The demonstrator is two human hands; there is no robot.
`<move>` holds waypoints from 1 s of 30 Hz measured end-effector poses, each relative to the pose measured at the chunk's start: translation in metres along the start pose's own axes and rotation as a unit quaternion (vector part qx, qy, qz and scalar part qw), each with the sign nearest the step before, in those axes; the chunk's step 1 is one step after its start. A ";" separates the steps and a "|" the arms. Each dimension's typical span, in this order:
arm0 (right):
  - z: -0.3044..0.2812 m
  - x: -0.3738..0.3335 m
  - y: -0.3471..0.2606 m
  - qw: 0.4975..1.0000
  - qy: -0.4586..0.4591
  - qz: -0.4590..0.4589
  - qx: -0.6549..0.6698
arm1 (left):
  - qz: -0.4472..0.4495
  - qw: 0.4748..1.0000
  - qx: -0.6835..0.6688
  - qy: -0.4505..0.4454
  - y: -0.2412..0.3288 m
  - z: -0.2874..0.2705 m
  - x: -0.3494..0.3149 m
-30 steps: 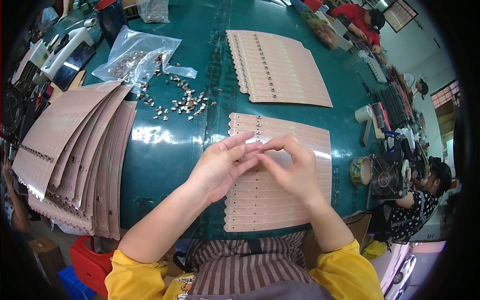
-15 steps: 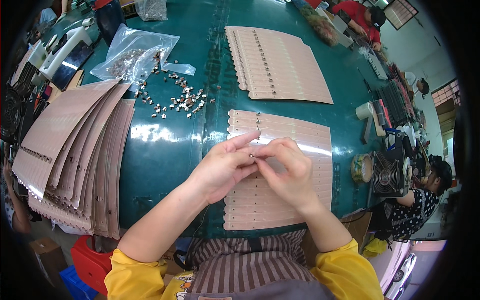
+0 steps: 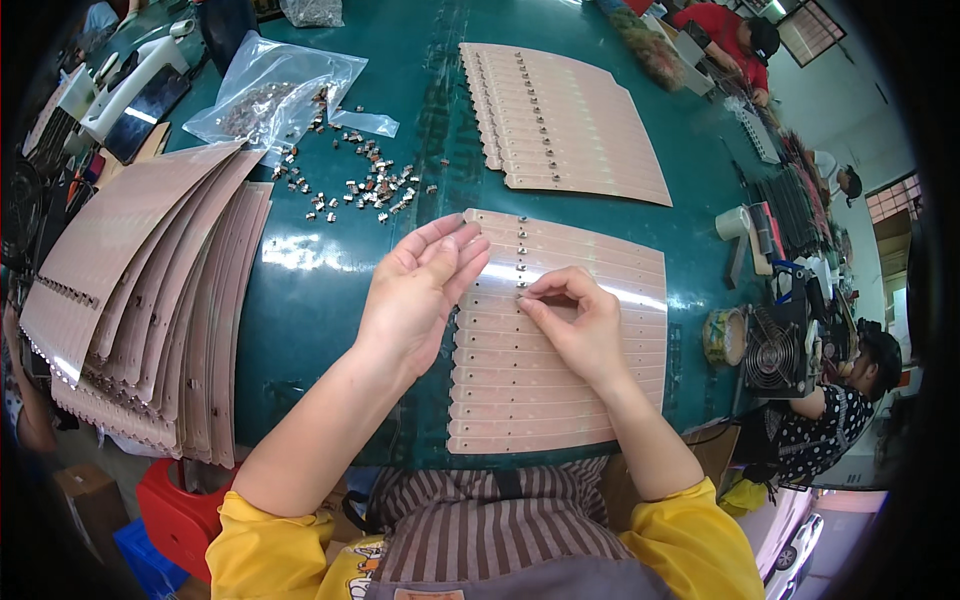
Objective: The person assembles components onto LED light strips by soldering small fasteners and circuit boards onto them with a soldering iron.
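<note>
Placement of a small part on a flat board. Compared with half a second earlier, when the hands meet over the board, they now stand apart: the left hand (image 3: 415, 290) lies away to the left, and the right hand (image 3: 580, 325) reaches the line of holes in the pinkish board (image 3: 560, 400). The small metal part (image 3: 522, 286) is thus at the board, just below the metal parts (image 3: 522, 250) already in line; the work appears to be at the setting step, though whether the part is seated cannot be told. The right thumb and forefinger form a closed pinch on it, their tips partly covering it, with the wrist extended from the lower right. The left hand is raised, palm inward, fingers half curled and thumb against them; whether it holds anything cannot be told.
</note>
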State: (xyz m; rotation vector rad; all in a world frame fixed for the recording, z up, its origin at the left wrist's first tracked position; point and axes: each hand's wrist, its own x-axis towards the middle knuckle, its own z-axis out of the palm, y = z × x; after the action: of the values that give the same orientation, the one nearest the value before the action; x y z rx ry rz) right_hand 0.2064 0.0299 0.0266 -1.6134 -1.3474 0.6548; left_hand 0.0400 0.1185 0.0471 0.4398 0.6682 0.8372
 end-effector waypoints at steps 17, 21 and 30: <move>-0.011 0.009 -0.026 0.966 -0.074 -0.127 -0.212 | 0.024 0.997 0.059 0.047 -0.001 0.000 -0.002; -0.012 0.011 -0.030 0.948 -0.084 -0.177 -0.252 | 0.003 0.998 0.059 0.030 -0.001 0.000 -0.001; -0.006 0.010 -0.023 0.956 -0.070 -0.169 -0.228 | -0.044 0.994 0.099 0.021 -0.003 -0.003 0.000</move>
State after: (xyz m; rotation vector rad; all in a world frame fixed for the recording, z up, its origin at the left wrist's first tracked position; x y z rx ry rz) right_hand 0.2034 0.0371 0.0510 -1.6459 -1.9310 0.2619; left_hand 0.0394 0.1170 0.0426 0.5677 0.8070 0.7003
